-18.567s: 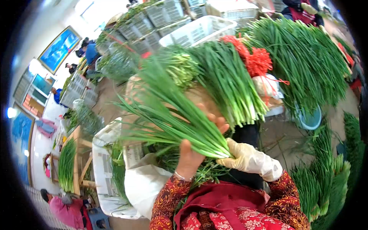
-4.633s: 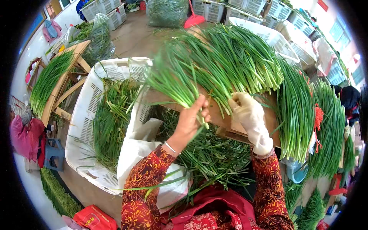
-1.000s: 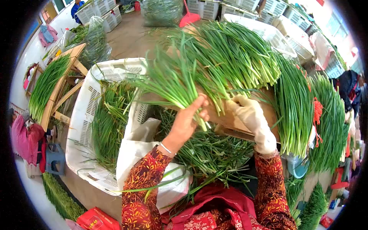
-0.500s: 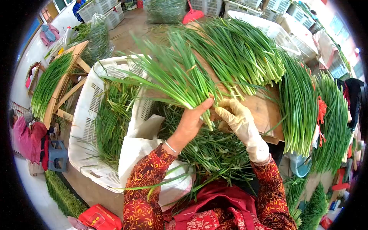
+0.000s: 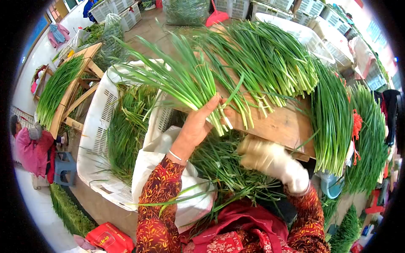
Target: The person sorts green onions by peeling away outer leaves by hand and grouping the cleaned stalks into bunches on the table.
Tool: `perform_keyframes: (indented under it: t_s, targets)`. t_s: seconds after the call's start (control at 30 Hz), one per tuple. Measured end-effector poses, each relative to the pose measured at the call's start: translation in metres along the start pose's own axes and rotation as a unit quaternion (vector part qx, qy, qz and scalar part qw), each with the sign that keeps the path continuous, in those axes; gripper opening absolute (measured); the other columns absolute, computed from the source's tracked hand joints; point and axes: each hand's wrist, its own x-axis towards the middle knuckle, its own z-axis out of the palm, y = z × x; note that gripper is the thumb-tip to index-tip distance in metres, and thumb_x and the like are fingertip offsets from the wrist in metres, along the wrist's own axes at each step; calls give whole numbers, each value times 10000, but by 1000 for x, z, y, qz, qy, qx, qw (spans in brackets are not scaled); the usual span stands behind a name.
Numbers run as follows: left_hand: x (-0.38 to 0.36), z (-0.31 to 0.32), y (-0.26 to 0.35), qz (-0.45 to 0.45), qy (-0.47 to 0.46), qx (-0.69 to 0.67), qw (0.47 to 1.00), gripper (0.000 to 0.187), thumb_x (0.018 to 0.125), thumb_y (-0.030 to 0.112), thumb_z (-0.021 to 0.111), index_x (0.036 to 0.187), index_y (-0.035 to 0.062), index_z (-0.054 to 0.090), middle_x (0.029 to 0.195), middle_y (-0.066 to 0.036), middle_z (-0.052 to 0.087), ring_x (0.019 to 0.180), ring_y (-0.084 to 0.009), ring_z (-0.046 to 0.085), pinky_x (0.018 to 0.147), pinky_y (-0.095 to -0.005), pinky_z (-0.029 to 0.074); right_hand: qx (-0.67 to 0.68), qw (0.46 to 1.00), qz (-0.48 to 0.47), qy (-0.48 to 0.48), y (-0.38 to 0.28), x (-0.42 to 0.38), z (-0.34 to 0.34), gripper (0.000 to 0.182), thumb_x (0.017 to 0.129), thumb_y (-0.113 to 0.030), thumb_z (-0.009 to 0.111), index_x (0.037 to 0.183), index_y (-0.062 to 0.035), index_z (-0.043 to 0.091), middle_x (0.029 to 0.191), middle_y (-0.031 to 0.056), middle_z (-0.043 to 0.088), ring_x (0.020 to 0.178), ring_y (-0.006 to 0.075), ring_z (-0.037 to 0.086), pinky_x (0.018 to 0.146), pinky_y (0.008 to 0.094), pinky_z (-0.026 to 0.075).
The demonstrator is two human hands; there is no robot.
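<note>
My left hand is wrapped round a bunch of garlic chives, pale cut ends toward me and green tips fanning to the upper left. Below and right of it, my right hand, in a cream glove, is smeared by motion, so its fingers do not show clearly. It is over a heap of loose chive leaves in front of me. A few chive stalks lie on the near part of the wooden board, beside a thick row of chives.
A white plastic crate with chives stands at my left, a white sack against it. More chives hang over the right side. A wooden stand and a blue stool are farther left.
My right hand has dropped away from the bunch, down over the loose leaves. My left hand has shifted slightly left with the chives. Some stalks now show on the board.
</note>
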Motion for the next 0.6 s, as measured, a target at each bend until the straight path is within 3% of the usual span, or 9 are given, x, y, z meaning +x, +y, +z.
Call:
perform_keyframes:
  t_s: [0.07, 0.23, 0.37, 0.43, 0.47, 0.5, 0.53, 0.57, 0.6]
  targets:
    - [0, 3, 0, -11, 30, 41, 999, 238, 854, 223, 558, 1035, 72, 530, 903, -19, 577, 748, -115, 587, 575, -254, 502, -157, 981, -20, 116, -45, 34, -20, 311, 791, -268, 599, 1083, -176, 542, 752, 96, 619, 658, 282, 605, 552, 382, 462]
    - [2, -3, 4, -14, 48, 82, 995, 266, 836, 238, 586, 1039, 86, 506, 911, -11, 568, 815, -108, 561, 588, -271, 511, -325, 938, -98, 69, -49, 71, -19, 250, 773, -292, 598, 957, -123, 589, 661, 146, 582, 607, 317, 578, 534, 374, 456]
    - [9, -15, 17, 17, 9, 55, 998, 240, 842, 247, 575, 998, 71, 527, 879, -45, 591, 820, -150, 575, 593, -286, 515, -324, 939, -74, -84, -54, 48, -5, 179, 777, -276, 576, 854, -116, 580, 713, 101, 596, 621, 278, 593, 532, 380, 466]
    - [11, -20, 20, 48, 34, -15, 998, 206, 860, 219, 542, 976, 49, 525, 892, -58, 596, 844, -179, 602, 609, -309, 535, -340, 872, -64, -347, -71, 23, 9, 230, 801, -305, 558, 966, -145, 582, 776, 92, 610, 654, 289, 600, 561, 378, 489]
    - [11, -27, 28, 17, 1, -6, 1000, 192, 874, 211, 514, 962, 41, 520, 885, -58, 599, 873, -192, 603, 648, -349, 540, -107, 927, -146, -328, -45, -8, 24, 281, 818, -331, 533, 1013, -130, 561, 843, 104, 610, 711, 285, 604, 614, 372, 495]
    - [11, -26, 29, 77, 33, -9, 996, 197, 886, 221, 491, 974, 45, 501, 830, -18, 569, 809, -158, 591, 684, -354, 535, 116, 903, -235, -342, -19, -39, 38, 332, 834, -356, 507, 1060, -115, 540, 911, 115, 610, 767, 280, 608, 667, 365, 501]
    - [11, -27, 30, 80, -2, -31, 996, 195, 890, 225, 486, 981, 53, 489, 793, 3, 530, 748, -134, 558, 675, -341, 518, -54, 837, -108, -534, -53, -29, 38, 336, 840, -335, 511, 1075, -96, 537, 933, 113, 611, 801, 267, 607, 708, 353, 496]
    - [11, -29, 34, 88, -36, -48, 994, 192, 894, 229, 480, 987, 61, 477, 755, 24, 492, 686, -111, 524, 666, -329, 500, -222, 698, 24, -680, -85, -12, 33, 341, 845, -314, 515, 1090, -78, 534, 955, 110, 613, 834, 253, 607, 749, 341, 490]
    - [9, -30, 33, 94, -35, -43, 994, 192, 894, 229, 480, 987, 61, 477, 755, 24, 492, 686, -111, 524, 666, -329, 500, -248, 805, -4, -539, -92, -2, 18, 311, 839, -263, 536, 1082, -69, 537, 949, 102, 616, 840, 233, 608, 745, 323, 487]
